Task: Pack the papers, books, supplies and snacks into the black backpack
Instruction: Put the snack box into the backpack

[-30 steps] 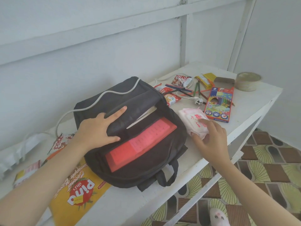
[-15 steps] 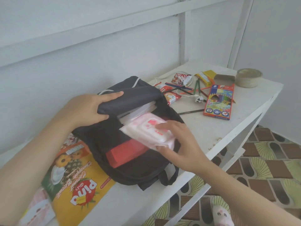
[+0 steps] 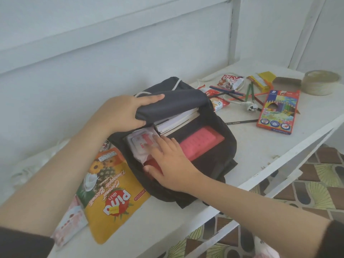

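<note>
Head camera, mid-packing

At the far left of the white painted table [image 3: 251, 155] lies a small pink-and-white soft packet [image 3: 69, 226]. Just beside it is a big yellow foil bag of pineapple biscuits [image 3: 111, 192], its upper edge against the black fabric backpack [image 3: 219, 161]. My left hand [image 3: 121, 114] grips the backpack's top flap [image 3: 173, 103], fingers laid together over the fabric and thumb curled underneath, so the flap is held up off the mouth. Inside the open mouth, at its left end, sits a soft white plastic pack of wipes with a red label [image 3: 143, 144]. My right hand [image 3: 173, 166] presses down on it with straight fingers held close together, thumb spread out to the side. Right of the pack, a stack of white-paged notebooks [image 3: 176, 121] stands under the flap, and a flat red plastic case [image 3: 201, 144] lies in front of them. Past the backpack on the table come red-and-white snack packets [image 3: 230, 81], loose coloured pencils [image 3: 249, 92], a white power plug [image 3: 249, 107] and a single black pencil [image 3: 242, 121]. Further right lies an orange cardboard box of coloured pencils [image 3: 277, 110], with a yellow carton [image 3: 262, 81] behind it, and at the far right a pale roll of tape [image 3: 320, 82]
</note>
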A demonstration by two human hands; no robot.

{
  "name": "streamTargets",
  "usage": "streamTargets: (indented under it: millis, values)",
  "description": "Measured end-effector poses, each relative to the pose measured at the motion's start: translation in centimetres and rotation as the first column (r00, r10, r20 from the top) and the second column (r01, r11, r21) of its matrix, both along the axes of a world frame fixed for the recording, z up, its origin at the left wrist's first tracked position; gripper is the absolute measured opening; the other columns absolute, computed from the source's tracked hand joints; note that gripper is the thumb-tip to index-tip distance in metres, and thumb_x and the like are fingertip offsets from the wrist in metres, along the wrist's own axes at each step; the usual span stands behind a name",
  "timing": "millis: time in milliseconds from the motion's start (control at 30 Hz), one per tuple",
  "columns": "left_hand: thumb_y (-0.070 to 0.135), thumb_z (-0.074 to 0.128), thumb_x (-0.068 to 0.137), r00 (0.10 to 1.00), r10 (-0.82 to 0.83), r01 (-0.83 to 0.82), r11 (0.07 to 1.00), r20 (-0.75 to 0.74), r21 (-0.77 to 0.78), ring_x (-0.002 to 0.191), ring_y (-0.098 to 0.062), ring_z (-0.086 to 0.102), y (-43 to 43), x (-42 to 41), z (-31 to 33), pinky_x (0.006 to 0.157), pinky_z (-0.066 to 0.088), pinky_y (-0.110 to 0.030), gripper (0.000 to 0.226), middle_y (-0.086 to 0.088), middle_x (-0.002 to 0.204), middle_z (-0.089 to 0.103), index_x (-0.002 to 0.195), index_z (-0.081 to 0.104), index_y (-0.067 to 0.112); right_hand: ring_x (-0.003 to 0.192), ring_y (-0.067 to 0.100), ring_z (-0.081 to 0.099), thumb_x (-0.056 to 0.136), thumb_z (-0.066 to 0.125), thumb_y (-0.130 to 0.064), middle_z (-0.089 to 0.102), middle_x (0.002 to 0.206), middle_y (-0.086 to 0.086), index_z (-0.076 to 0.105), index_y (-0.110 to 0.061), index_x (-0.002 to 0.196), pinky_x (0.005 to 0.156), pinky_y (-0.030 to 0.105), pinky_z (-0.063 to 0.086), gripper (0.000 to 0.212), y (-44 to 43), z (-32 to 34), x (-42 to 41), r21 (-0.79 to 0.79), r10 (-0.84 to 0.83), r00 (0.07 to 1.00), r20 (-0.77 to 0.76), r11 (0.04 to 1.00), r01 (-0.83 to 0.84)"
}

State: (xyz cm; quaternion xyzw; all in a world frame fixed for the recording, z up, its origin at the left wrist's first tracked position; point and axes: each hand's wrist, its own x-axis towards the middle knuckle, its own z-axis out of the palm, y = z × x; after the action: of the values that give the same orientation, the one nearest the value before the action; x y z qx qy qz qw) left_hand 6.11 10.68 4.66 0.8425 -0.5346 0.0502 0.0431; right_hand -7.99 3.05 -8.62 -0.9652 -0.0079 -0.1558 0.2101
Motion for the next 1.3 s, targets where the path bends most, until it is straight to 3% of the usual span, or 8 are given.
streamTargets:
  millis: [100, 233, 367, 500, 700, 1000, 1133, 1300]
  values:
    - [0.017, 0.065, 0.082, 1.000, 0.004, -0.004, 1.000, -0.006, 0.004, 0.064, -0.012, 0.052, 0.1, 0.2, -0.1, 0.060, 0.044, -0.030, 0.080, 0.014, 0.078, 0.057, 0.132, 0.020, 0.061, 0.137, 0.025, 0.032, 0.096, 0.024, -0.045, 0.042, 0.145, 0.009, 0.043, -0.013, 0.139, 0.116, 0.043, 0.018, 0.057, 1.0, 0.2, -1.4, 0.098, 0.060, 0.997, 0.043, 0.993, -0.064]
    - [0.015, 0.064, 0.081, 1.000, 0.022, -0.022, 0.999, 0.007, 0.025, 0.057, -0.009, 0.048, 0.0, 0.3, 0.0, 0.054, 0.039, -0.027, 0.079, 0.014, 0.061, 0.045, 0.137, 0.025, 0.056, 0.146, 0.018, 0.006, 0.098, 0.004, -0.048, 0.016, 0.158, 0.005, 0.021, -0.018, 0.150, 0.117, 0.036, -0.005, 0.062, 0.4, -0.1, -0.3, 0.101, 0.213, 0.968, -0.133, 0.975, -0.200]
    - [0.014, 0.062, 0.081, 1.000, 0.022, -0.022, 0.999, 0.023, 0.040, 0.055, -0.011, 0.049, 0.2, 0.4, 0.1, 0.052, 0.037, -0.026, 0.081, 0.000, 0.061, 0.050, 0.136, 0.023, 0.058, 0.146, 0.014, -0.003, 0.103, 0.012, -0.037, 0.002, 0.159, 0.002, 0.011, -0.020, 0.152, 0.115, 0.032, -0.009, 0.051, -0.5, -0.4, 3.0, 0.099, 0.270, 0.937, -0.221, 0.962, -0.254]
    - [0.012, 0.062, 0.082, 0.999, 0.022, -0.024, 0.999, 0.042, 0.047, 0.053, -0.014, 0.046, 0.1, 0.2, 0.5, 0.050, 0.034, -0.026, 0.080, 0.004, 0.054, 0.038, 0.138, 0.025, 0.055, 0.146, 0.016, -0.005, 0.104, 0.016, -0.031, -0.003, 0.159, 0.003, 0.007, -0.018, 0.152, 0.117, 0.035, -0.007, 0.051, -1.1, -0.6, 6.1, 0.007, 0.249, 0.933, -0.259, 0.967, -0.256]
    - [0.016, 0.063, 0.085, 0.993, 0.007, -0.012, 0.999, 0.117, 0.047, 0.070, -0.023, 0.054, 0.1, -0.3, 0.9, 0.068, 0.047, -0.039, 0.079, 0.010, 0.066, 0.038, 0.137, 0.020, 0.057, 0.146, 0.019, -0.007, 0.101, 0.021, -0.024, -0.008, 0.159, 0.006, 0.000, -0.017, 0.152, 0.117, 0.038, -0.006, 0.055, -1.3, -0.3, 9.1, -0.097, 0.212, 0.925, -0.316, 0.962, -0.254]
    - [0.022, 0.063, 0.086, 0.980, 0.014, -0.021, 0.999, 0.199, 0.036, 0.072, -0.021, 0.051, 0.3, -0.5, 0.4, 0.067, 0.045, -0.037, 0.077, 0.000, 0.076, 0.044, 0.138, 0.018, 0.058, 0.146, 0.020, -0.006, 0.101, 0.023, -0.029, -0.003, 0.159, 0.005, 0.004, -0.018, 0.152, 0.115, 0.039, 0.008, 0.056, -1.7, 1.3, 11.2, -0.084, 0.148, 0.891, -0.429, 0.976, -0.203]
    - [0.020, 0.065, 0.082, 0.988, 0.034, -0.035, 0.999, 0.149, 0.003, 0.075, -0.018, 0.048, 0.7, 0.1, 0.1, 0.064, 0.037, -0.032, 0.077, 0.016, 0.071, 0.031, 0.139, 0.025, 0.052, 0.146, 0.027, -0.005, 0.101, 0.021, -0.029, -0.003, 0.159, 0.011, 0.005, -0.018, 0.152, 0.118, 0.042, 0.002, 0.055, -1.1, 1.1, 11.1, -0.103, 0.165, 0.899, -0.407, 0.969, -0.224]
    - [0.040, 0.067, 0.080, 0.990, 0.119, -0.111, 0.989, 0.073, -0.100, 0.088, -0.015, 0.046, 2.1, 1.3, -1.9, 0.069, 0.031, -0.027, 0.074, 0.009, 0.092, 0.045, 0.141, 0.027, 0.048, 0.146, 0.026, 0.001, 0.101, 0.011, -0.043, 0.003, 0.159, 0.009, 0.012, -0.020, 0.151, 0.117, 0.044, 0.003, 0.055, 0.2, 1.3, 6.1, 0.100, 0.236, 0.847, -0.475, 0.972, -0.215]
